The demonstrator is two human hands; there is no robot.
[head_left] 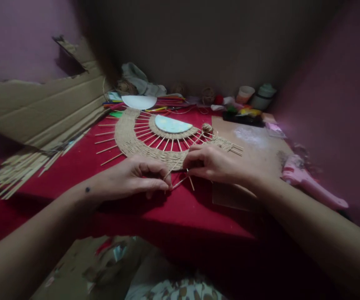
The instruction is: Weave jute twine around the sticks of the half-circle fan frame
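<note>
A half-round woven twine piece (125, 133) with thin sticks spreading out like rays lies on the red cloth. At its straight inner edge sits a pale blue half disc (172, 124). My left hand (147, 177) is at the near edge of the weave, thumb and forefinger pinched on a strand of twine (180, 182). The strand runs from there to my right hand (207, 162), whose fingers are closed over the near right part of the weave, close to the stick ends. A small twine ball (207, 128) rests beyond my right hand.
Loose sticks (20, 171) lie at the left beside leaning cardboard (42, 108). A pink glue gun (314, 181) lies at the right, near a brown board (255, 146). A cup (245, 94), a bottle (263, 96) and twine balls line the back.
</note>
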